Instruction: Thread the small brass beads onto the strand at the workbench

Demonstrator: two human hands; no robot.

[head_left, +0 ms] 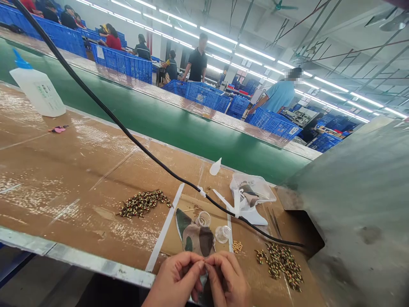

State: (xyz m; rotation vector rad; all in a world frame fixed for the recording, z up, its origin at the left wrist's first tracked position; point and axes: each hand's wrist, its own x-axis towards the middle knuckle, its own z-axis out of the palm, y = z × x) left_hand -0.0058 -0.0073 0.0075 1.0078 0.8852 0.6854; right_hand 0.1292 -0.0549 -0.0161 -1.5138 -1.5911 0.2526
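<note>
My left hand [175, 279] and my right hand [228, 279] meet at the bottom edge of the view, fingertips pinched together over the near end of a camouflage fabric piece [194, 236] that lies on the brown workbench [79, 170]. Whatever sits between the fingertips is too small to make out. Just beyond the fabric stand two small clear cups [212, 226]. A little heap of gold beads [237, 246] lies to the right of them. Piles of small dark-and-gold parts lie at the left [142, 203] and at the right [283, 264].
A black cable [128, 135] runs diagonally across the bench to a grey machine housing [358, 213] on the right. A white squeeze bottle [36, 87] stands far left. A clear tray [252, 189] and white plastic pieces lie mid-bench. Behind runs a green conveyor [179, 123], with blue crates and several people.
</note>
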